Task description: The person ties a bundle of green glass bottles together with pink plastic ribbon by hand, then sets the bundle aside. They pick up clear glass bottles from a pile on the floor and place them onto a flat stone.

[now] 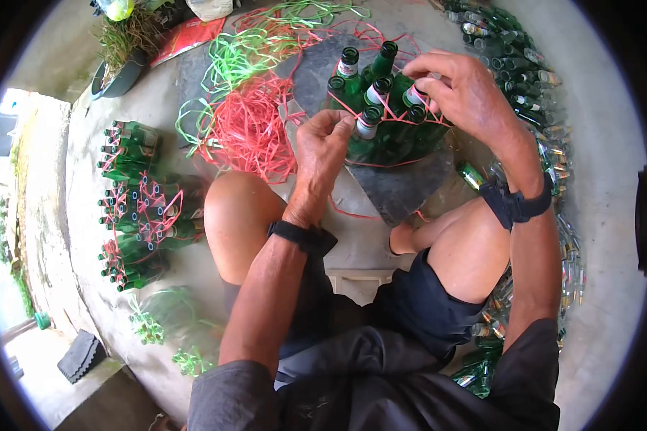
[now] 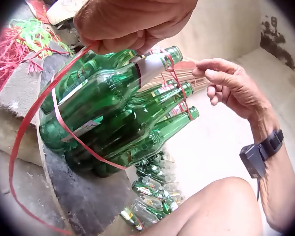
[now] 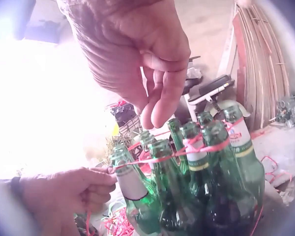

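Observation:
A cluster of upright green bottles stands with red plastic strap wound around and between the necks. A second, paler band circles the lower bodies in the left wrist view. My left hand pinches the red strap between thumb and forefinger beside a near-left neck; a loose length hangs down from these fingers. My right hand hovers over the far-right necks, its fingers loosely bent. Nothing shows between its fingertips in the right wrist view, where the hand is just above the bottle tops.
A dark slab lies under the bottles. Left of them are heaps of red strap and green strap. Tied bottle bundles stand farther left. Many loose bottles line the right side; a potted plant is at upper left.

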Demonstrator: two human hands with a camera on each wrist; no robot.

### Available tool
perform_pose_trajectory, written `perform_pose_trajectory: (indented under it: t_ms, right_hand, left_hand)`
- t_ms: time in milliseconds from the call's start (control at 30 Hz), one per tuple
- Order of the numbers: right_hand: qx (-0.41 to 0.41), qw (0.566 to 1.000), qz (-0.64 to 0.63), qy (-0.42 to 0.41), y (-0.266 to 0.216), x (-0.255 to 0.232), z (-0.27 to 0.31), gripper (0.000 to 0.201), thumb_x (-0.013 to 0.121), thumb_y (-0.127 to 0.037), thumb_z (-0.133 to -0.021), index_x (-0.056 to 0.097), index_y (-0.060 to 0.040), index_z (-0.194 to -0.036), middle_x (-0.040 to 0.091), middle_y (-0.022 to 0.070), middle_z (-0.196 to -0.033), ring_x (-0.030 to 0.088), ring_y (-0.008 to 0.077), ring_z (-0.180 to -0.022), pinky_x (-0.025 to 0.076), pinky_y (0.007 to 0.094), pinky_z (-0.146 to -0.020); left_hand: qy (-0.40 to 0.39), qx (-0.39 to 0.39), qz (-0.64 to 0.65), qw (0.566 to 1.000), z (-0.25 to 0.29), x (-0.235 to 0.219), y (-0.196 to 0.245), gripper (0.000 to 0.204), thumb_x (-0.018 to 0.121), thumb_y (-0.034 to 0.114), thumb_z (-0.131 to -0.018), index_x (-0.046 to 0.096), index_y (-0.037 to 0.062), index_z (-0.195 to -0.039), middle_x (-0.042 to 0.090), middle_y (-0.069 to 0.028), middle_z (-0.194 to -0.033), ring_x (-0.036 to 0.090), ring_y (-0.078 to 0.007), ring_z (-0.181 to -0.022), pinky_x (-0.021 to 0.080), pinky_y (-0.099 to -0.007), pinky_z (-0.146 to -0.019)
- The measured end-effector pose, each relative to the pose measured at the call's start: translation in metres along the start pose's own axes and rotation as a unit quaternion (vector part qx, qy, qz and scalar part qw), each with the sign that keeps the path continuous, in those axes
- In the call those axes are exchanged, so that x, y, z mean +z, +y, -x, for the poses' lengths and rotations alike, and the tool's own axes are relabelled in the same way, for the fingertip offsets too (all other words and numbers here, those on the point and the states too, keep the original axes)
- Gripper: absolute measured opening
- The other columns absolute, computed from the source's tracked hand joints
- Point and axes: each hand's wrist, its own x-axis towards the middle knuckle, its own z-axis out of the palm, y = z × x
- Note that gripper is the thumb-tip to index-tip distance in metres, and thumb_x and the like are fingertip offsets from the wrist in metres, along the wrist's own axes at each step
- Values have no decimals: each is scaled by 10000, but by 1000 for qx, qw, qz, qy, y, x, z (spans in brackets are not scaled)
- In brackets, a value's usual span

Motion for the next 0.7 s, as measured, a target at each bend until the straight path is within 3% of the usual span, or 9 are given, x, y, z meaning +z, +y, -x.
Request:
perform_pose_trajectory:
  t_ms: [67, 100, 167, 267, 300, 333, 400, 433, 700]
  right_hand:
    - [-34, 999, -5, -41, -7, 4, -14, 182, 639, -10, -946, 720, 15, -1107, 705, 103, -906, 684, 184, -703, 542, 339, -663]
    - [-34, 998, -4, -44, -8, 8, -21, 182, 639, -10, -946, 720, 15, -1107, 705, 103, -906, 684, 184, -703, 542, 339, -663]
    - [-102, 990, 50, -89, -7, 17, -33, 225, 617, -33, -872, 760, -24, -1045, 764, 192, -989, 740, 380, -922, 577, 460, -826]
    - [-137, 980, 67, -126, -2, 34, -43, 254, 593, -20, -871, 773, -50, -1048, 762, 194, -1006, 734, 396, -959, 567, 483, -845]
    - [-162, 976, 55, -136, -2, 40, -44, 173, 641, 16, -887, 724, 18, -1039, 707, 181, -885, 713, 322, -799, 541, 431, -730]
    - [-162, 976, 54, -138, -2, 42, -44, 173, 641, 16, -887, 724, 18, -1039, 707, 181, -885, 713, 322, -799, 541, 431, -730]
    - [-87, 971, 68, -210, -10, 45, -42, 232, 596, 53, -877, 747, 1, -1046, 705, 189, -828, 707, 289, -638, 542, 429, -632]
    - [18, 956, 87, -279, -21, 44, -45, 331, 537, 98, -858, 764, -19, -1068, 695, 180, -760, 671, 249, -509, 535, 419, -548]
    - [82, 932, 16, -353, -14, 45, -48, 522, 465, 145, -821, 728, -47, -1230, 714, 146, -916, 699, 217, -546, 532, 371, -466]
  left_hand:
    - [7, 0, 1, 1000, -3, 2, -2, 213, 701, 131, -1012, 752, -58, -1096, 732, -29, -881, 602, -70, -757, 475, -263, -649]
    - [13, 0, 0, 1000, -5, 2, -3, 219, 710, 128, -1000, 758, -66, -1089, 740, -38, -867, 606, -75, -740, 479, -267, -638]
    - [22, -1, -16, 1000, -8, 3, -4, 218, 722, 128, -986, 765, -72, -1061, 736, -38, -849, 604, -76, -733, 478, -266, -633]
    - [39, 8, -22, 999, -13, 5, -11, 223, 744, 135, -964, 776, -79, -1016, 725, -37, -811, 597, -78, -715, 476, -270, -616]
    - [45, 18, -11, 999, -14, 6, -12, 229, 755, 142, -955, 779, -81, -999, 718, -35, -791, 594, -78, -703, 475, -274, -604]
    - [46, 17, -11, 999, -14, 6, -13, 229, 755, 142, -955, 779, -81, -999, 718, -35, -791, 594, -78, -703, 475, -274, -604]
    - [57, 0, -15, 998, -14, 7, -12, 237, 769, 149, -945, 779, -84, -987, 711, -31, -770, 582, -77, -686, 470, -286, -585]
    - [57, 0, -15, 998, -14, 8, -10, 237, 769, 149, -945, 779, -84, -987, 711, -31, -770, 582, -77, -686, 470, -286, -585]
    - [107, -33, -105, 988, -18, 12, -9, 278, 805, 213, -909, 797, -64, -935, 725, -51, -754, 623, -94, -646, 477, -291, -551]
